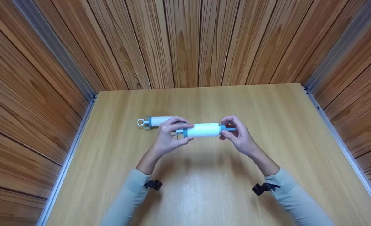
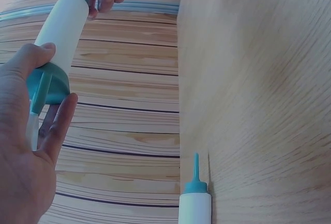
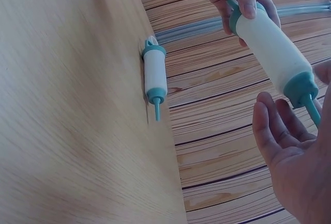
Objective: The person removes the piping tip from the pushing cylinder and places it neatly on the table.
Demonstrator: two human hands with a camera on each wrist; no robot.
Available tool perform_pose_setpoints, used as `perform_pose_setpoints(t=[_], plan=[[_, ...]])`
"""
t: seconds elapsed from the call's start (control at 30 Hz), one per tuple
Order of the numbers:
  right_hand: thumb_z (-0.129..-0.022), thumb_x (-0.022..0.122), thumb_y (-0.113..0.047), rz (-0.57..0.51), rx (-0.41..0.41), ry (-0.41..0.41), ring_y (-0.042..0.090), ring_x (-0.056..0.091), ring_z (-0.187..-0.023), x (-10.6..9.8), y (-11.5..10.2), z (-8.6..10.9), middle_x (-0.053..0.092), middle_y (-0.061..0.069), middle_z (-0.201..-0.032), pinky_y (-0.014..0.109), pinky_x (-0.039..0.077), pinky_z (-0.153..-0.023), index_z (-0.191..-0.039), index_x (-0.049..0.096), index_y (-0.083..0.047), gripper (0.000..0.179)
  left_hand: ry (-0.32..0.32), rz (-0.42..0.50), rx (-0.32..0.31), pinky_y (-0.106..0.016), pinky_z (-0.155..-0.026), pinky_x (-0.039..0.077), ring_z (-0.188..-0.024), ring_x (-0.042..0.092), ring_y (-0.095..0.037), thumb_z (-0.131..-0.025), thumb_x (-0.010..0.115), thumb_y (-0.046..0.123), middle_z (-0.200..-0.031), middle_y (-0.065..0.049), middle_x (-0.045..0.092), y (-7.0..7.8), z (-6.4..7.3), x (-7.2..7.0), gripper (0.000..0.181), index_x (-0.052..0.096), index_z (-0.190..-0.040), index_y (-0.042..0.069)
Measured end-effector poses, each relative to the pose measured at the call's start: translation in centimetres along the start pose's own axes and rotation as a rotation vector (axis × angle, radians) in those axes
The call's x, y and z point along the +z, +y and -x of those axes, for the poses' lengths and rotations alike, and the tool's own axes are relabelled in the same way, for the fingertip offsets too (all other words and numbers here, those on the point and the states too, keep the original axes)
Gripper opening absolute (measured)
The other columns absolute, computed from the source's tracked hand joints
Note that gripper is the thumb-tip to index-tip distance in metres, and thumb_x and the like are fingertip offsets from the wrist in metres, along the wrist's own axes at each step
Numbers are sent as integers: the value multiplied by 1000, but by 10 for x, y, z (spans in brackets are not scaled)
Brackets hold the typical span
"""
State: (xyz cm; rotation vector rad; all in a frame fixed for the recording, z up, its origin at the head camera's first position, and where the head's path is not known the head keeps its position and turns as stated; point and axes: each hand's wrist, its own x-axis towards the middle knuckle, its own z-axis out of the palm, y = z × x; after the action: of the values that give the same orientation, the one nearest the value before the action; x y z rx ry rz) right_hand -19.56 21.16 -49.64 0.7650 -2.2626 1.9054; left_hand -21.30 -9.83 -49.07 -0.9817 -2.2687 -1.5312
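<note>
A large white syringe (image 1: 204, 130) with teal ends is held level above the table, its nozzle pointing right. My left hand (image 1: 172, 135) grips its handle end, thumb and fingers on opposite sides by the teal collar (image 2: 54, 81). At the other end, the right hand (image 1: 240, 136) has its thumb and fingers curled around the teal nozzle cap (image 3: 301, 88), with the thin nozzle (image 1: 231, 129) reaching in toward the palm. A second, similar syringe (image 1: 160, 121) lies on the table behind the left hand, which hides its right part in the head view.
The wooden table (image 1: 267, 110) is bounded by plank walls (image 1: 185, 44) at the back and both sides. Metal rails (image 1: 75, 150) run along the side edges. Black wrist cameras (image 1: 153, 185) sit on both forearms.
</note>
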Motion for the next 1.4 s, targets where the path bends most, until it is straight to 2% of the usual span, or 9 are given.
perform_pose_setpoints(t=[0.17,0.33,0.6,0.8,1.03,1.4], plan=[[-110,56,5,25,44,18,8,72,-80,1,0,0,69,-4,-108,22,64,-76,-131,55,15,23,-4,5,-4,-29,-102,55,-120,72,-33,-90,93,7,-129,-16,77,0,1,0,35,85,-125,8],[-111,56,5,1,56,21,7,71,-78,0,2,1,71,-10,-104,22,63,-75,-128,56,15,20,-6,4,10,-30,-103,56,-120,72,-34,-90,93,6,-129,-18,77,0,1,0,36,85,-125,8],[-111,57,5,-13,55,23,8,70,-82,0,2,3,68,-4,-107,21,63,-77,-129,56,15,21,-1,5,22,-30,-102,56,-119,72,-34,-89,93,5,-128,-18,77,-2,0,1,37,85,-125,7],[-110,59,7,-24,38,21,8,70,-86,-1,1,3,67,-2,-110,21,64,-80,-130,56,14,22,7,12,27,-28,-102,56,-119,72,-35,-89,93,5,-128,-18,77,-1,-1,1,36,85,-125,8],[-106,63,10,-21,10,10,9,73,-92,-2,0,3,69,-6,-117,21,66,-84,-131,55,15,28,7,29,24,-27,-99,56,-119,72,-34,-90,94,5,-128,-17,77,-1,-1,1,36,86,-125,8],[-103,65,14,-16,-42,7,7,73,-95,-3,2,3,68,-9,-119,21,66,-85,-131,56,16,29,3,28,19,-28,-100,56,-120,72,-34,-90,93,5,-129,-17,77,0,-2,2,36,86,-125,9]])
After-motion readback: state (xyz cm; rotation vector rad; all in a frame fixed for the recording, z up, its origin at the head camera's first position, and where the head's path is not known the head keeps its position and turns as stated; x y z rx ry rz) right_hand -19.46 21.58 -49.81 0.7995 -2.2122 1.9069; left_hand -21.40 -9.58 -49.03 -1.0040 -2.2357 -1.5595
